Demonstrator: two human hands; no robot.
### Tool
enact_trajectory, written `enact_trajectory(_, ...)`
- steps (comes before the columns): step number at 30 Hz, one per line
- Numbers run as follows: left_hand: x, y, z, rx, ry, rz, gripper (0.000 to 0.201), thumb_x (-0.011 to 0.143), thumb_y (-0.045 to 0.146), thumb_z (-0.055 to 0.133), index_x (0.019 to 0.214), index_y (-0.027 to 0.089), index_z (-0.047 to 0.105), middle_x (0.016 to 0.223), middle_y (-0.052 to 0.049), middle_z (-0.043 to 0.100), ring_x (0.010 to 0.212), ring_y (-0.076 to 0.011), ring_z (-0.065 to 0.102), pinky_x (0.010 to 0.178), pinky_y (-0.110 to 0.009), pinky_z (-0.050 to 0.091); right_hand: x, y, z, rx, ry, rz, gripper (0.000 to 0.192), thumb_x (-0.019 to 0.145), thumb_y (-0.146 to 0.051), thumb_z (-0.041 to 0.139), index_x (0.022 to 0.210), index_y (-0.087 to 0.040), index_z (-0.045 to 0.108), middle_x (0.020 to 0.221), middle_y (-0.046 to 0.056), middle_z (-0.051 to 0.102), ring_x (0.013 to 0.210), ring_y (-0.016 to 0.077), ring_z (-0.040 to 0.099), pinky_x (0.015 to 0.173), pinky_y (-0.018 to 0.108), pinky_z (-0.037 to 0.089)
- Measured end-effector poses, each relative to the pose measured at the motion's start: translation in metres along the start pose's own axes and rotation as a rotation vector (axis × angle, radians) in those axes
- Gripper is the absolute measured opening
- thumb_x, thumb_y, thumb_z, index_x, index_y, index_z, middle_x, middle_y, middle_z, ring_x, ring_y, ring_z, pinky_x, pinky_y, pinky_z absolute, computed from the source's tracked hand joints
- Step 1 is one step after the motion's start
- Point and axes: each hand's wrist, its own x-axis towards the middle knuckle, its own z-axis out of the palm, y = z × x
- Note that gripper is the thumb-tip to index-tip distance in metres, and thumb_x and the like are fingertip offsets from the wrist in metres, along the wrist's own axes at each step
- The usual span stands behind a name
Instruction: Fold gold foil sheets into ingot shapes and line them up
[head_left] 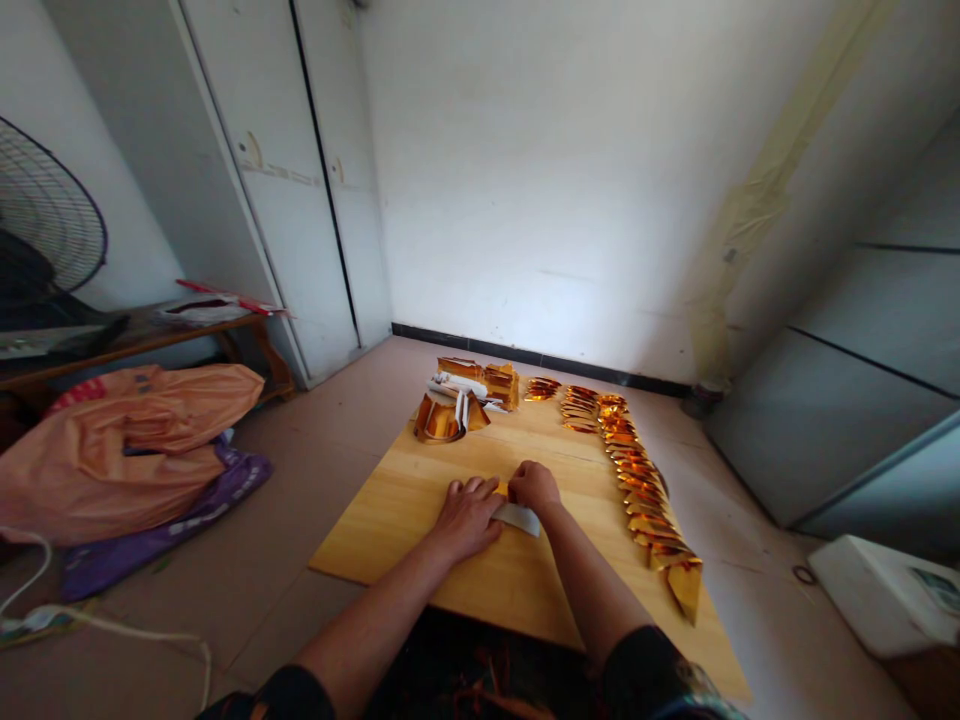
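White-and-gold paper (519,517) lies between the hands (463,517) (535,487), touching both.

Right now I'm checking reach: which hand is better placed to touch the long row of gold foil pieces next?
Probably the right hand: it is nearer the long row, while the left hand lies farther off, at the paper's opposite end.
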Motion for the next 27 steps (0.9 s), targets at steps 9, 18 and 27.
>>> enact_trajectory(9, -0.002, 0.000, 0.002, -0.006, 0.027, -0.003, 0.040, 0.079, 0.033, 0.056, 0.119, 0.034, 0.052, 0.139, -0.001, 0.045, 0.121, -0.0259, 0.039, 0.092, -0.045, 0.031, -0.005, -0.022, -0.008, -0.191, -0.003, 0.116, 0.024, 0.056, -0.029, 0.069, 0.076, -0.017, 0.069, 0.082, 0.011, 0.071, 0.081, 0.0235, 0.067, 0.058, 0.024, 0.046)
enact_trajectory(18, -0.001, -0.002, 0.004, 0.027, 0.014, -0.004, 0.034, 0.080, 0.036, 0.055, 0.114, 0.031, 0.055, 0.138, -0.003, 0.045, 0.122, -0.0272, 0.038, 0.094, -0.047, 0.031, 0.003, 0.009, -0.017, -0.051, -0.125, 0.104, 0.011, 0.058, -0.015, 0.065, 0.049, -0.018, 0.060, 0.050, 0.004, 0.063, 0.055, 0.0157, 0.063, 0.047, 0.019, 0.042)
enact_trajectory(27, 0.001, -0.001, 0.006, 0.027, 0.065, 0.006, 0.028, 0.080, 0.034, 0.055, 0.107, 0.030, 0.059, 0.135, -0.004, 0.050, 0.123, -0.0250, 0.039, 0.094, -0.047, 0.031, -0.026, 0.071, -0.049, 0.075, 0.121, -0.276, 0.019, 0.071, -0.016, 0.056, 0.088, -0.019, 0.065, 0.082, 0.002, 0.068, 0.070, 0.0134, 0.061, 0.065, 0.023, 0.046)
